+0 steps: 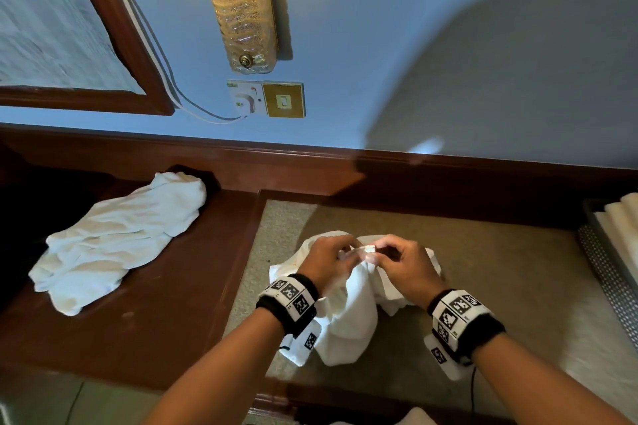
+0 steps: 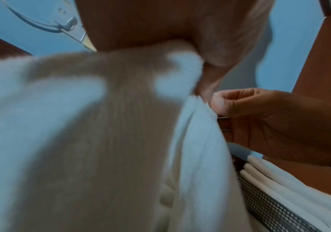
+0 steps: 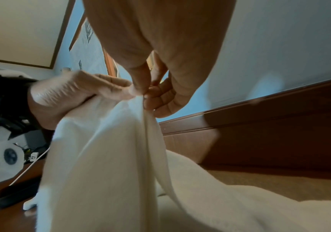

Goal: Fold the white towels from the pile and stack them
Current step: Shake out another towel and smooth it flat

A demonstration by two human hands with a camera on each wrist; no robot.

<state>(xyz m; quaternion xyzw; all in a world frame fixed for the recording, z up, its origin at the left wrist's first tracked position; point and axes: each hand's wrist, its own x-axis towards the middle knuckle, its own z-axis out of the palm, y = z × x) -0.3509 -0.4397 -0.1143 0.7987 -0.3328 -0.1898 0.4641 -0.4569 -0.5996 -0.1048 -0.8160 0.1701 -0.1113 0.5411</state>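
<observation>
Two hands (image 1: 328,260) (image 1: 404,266), one crumpled towel (image 1: 348,328) between them, one towel pile (image 1: 117,241), one mesh basket (image 1: 607,272)

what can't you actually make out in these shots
- Left hand fingers: the left wrist view is blurred, with the towel covering most of it.
- Towel corners: bunched under both hands in the head view; the right hand pinches an edge.
- Mesh basket: cut off by the right edge; count of folded towels unclear.
- Pile: number of towels unreadable, crumpled together.

Both bare forearms wear black wristbands (image 1: 290,300) carrying white blocks printed with black square-patterned markers (image 1: 455,312).
</observation>
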